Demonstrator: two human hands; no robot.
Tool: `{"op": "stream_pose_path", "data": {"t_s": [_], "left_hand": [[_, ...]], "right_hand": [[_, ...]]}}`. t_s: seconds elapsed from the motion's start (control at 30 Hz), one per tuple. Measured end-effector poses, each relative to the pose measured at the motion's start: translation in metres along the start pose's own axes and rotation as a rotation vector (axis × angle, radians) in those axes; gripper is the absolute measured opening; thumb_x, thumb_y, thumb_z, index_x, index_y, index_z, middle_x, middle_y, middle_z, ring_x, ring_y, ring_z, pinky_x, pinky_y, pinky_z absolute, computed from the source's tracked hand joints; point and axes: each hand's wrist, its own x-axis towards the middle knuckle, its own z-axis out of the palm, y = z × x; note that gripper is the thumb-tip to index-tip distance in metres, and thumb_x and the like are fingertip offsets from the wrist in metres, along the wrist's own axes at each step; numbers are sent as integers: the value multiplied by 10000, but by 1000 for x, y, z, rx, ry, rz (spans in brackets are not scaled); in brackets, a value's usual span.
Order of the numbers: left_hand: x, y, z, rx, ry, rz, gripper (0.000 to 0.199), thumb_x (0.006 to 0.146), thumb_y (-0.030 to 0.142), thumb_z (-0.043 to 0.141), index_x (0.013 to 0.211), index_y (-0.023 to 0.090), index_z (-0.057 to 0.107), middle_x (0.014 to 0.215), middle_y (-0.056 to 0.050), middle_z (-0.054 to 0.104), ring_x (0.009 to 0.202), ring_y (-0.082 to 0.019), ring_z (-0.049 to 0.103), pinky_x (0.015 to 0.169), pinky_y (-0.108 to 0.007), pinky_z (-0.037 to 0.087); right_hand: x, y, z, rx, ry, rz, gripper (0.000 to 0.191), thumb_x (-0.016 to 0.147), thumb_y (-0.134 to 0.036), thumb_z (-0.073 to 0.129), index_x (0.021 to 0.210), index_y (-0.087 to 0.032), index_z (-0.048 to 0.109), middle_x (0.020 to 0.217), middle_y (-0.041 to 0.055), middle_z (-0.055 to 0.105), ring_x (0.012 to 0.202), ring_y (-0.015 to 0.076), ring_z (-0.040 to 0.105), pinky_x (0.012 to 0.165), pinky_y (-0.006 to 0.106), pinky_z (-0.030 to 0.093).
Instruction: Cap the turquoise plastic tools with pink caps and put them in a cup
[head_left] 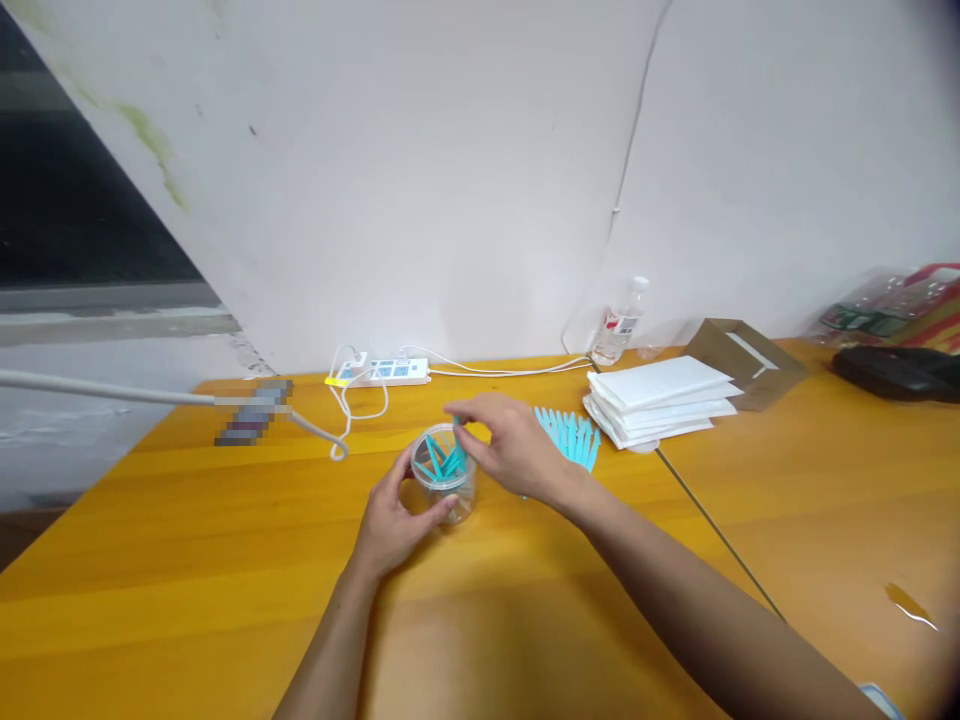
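Note:
My left hand (395, 520) is wrapped round the side of a clear round jar (459, 507), which stands on the table with its mouth up. Several slim turquoise plastic sticks (435, 462) lean inside it. Over the jar's right rim, my right hand (506, 440) pinches one turquoise stick (459, 450) between thumb and fingers; its lower part dips into the jar. More turquoise sticks (574, 436) lie side by side in a row on the table behind my right wrist, partly hidden by it. What exact kind of article they are is too small to tell.
Against the wall is a white power strip (390, 372) with cables. A blurred-out item (253, 412) lies at left. To the right are a plastic bottle (621, 322), a stack of white packets (660, 400), a brown cardboard piece (742, 362) and a black case (896, 373).

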Motion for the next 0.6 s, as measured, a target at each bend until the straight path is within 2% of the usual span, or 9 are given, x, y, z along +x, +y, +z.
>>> {"op": "stream_pose_path", "data": {"t_s": [0.07, 0.13, 0.2, 0.3, 0.43, 0.6], "left_hand": [[-1, -2, 0, 11, 11, -10, 728, 735, 410, 775, 1368, 195, 488, 1257, -110, 657, 1141, -271, 627, 1015, -422, 478], [-1, -3, -1, 16, 12, -19, 753, 729, 414, 778, 1385, 196, 476, 1271, -114, 651, 1163, -276, 615, 1017, -424, 476], [-2, -3, -1, 15, 8, -27, 757, 723, 418, 782, 1382, 200, 481, 1276, -113, 649, 1181, -279, 605, 1018, -419, 474], [-1, -2, -1, 9, 9, -32, 741, 715, 423, 786, 1364, 204, 502, 1257, -103, 659, 1159, -273, 617, 1004, -402, 481], [0, -1, -1, 11, 4, -29, 712, 722, 419, 780, 1347, 205, 515, 1209, -89, 678, 1094, -253, 642, 993, -394, 484], [0, -2, 0, 13, -1, -23, 712, 739, 409, 770, 1364, 205, 494, 1217, -95, 672, 1095, -251, 637, 996, -405, 480]], "right_hand": [[-18, 12, 1, -151, -89, -15, 298, 926, -309, 591, 1195, -213, 675, 1206, 127, 630, 1116, 232, 584, 966, 422, 483], [-43, 29, -9, -242, -76, 24, 363, 941, -333, 568, 1283, -228, 633, 1320, 144, 555, 1215, 255, 519, 1010, 445, 450], [-71, 50, -25, -334, -66, 113, 355, 959, -272, 523, 1294, -218, 628, 1252, 145, 580, 1164, 252, 539, 986, 440, 459], [-100, 79, -41, -492, -293, 202, 306, 926, -193, 545, 1189, -204, 700, 1076, 132, 615, 1002, 251, 577, 899, 421, 476], [-104, 91, -34, -598, -589, 159, 289, 950, -201, 507, 1128, -250, 729, 1031, 116, 593, 913, 225, 552, 805, 352, 446], [-90, 89, -15, -686, -795, 9, 219, 942, -194, 529, 875, -176, 737, 925, 109, 609, 893, 221, 550, 738, 321, 412]]}}
